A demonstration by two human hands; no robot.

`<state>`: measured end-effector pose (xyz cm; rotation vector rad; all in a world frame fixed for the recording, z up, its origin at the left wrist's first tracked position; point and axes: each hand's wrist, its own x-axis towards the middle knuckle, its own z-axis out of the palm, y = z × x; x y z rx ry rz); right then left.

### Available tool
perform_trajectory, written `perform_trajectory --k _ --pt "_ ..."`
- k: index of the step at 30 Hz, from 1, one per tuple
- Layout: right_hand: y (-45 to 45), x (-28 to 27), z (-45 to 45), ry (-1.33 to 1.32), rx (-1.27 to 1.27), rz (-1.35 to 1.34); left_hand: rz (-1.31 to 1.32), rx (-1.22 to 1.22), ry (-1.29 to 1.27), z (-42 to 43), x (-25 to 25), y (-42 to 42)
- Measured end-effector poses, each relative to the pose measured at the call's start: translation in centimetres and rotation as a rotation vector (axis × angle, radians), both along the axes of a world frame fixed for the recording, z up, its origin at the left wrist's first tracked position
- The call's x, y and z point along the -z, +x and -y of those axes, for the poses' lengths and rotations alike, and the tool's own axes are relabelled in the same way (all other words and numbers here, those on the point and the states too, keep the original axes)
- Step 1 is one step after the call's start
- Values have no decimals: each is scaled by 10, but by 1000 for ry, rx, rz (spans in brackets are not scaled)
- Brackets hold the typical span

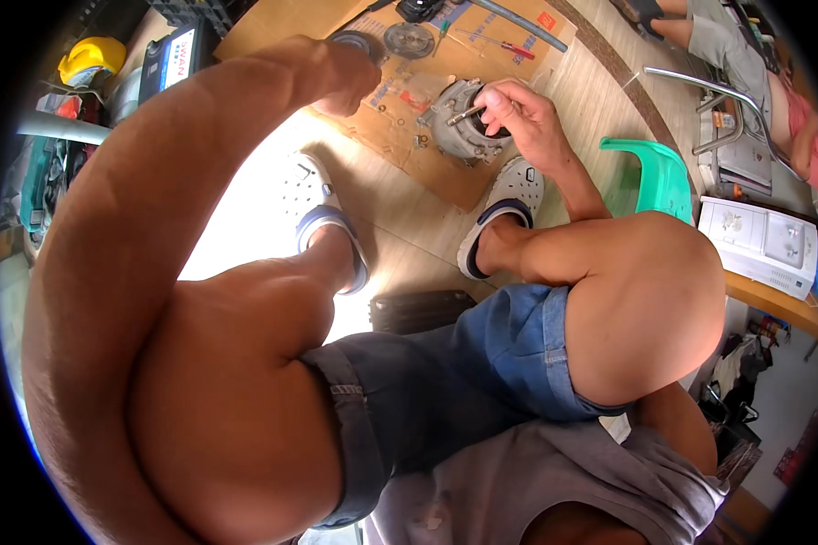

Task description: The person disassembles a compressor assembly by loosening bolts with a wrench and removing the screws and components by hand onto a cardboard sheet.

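A round grey metal housing (454,136) with a dark centre sits on a flattened cardboard sheet (454,186) between my feet. My right hand (527,123) is over its right side, thumb and fingers pinching a slender metal rod (464,116) that points left across the housing. My left hand (347,82) is lower-left of a grey disc, with its fingers curled; whatever they hold is hidden. Just behind it lies a dark ring-shaped part (359,42). Small washers and nuts (420,141) are scattered between my hands.
Beyond are a grey disc (409,41), a green screwdriver (442,36), a red-handled tool (521,52) and a grey tube (527,27). A green plastic stool (654,173) stands right. A box marked SWAN (180,59) and a yellow object (91,60) are left. Another person sits upper right.
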<state>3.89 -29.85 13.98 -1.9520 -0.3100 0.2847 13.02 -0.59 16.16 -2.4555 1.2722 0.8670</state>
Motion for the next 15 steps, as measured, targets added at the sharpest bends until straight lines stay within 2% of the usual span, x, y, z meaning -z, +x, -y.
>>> perform_trajectory --k 1,4,7,11,15 --pt "0 -1 -4 27 32 -17 8 18 -18 -2 4 4" --pt "-4 -5 -20 515 290 -161 16 23 -24 -4 15 8" --pt "1 2 -4 652 294 -299 38 8 117 4 -18 -8" --pt "4 -1 1 535 213 -335 42 -16 23 -6 -21 -15" --pt "2 -8 -7 170 69 -133 -20 -89 -165 -34 12 -4"
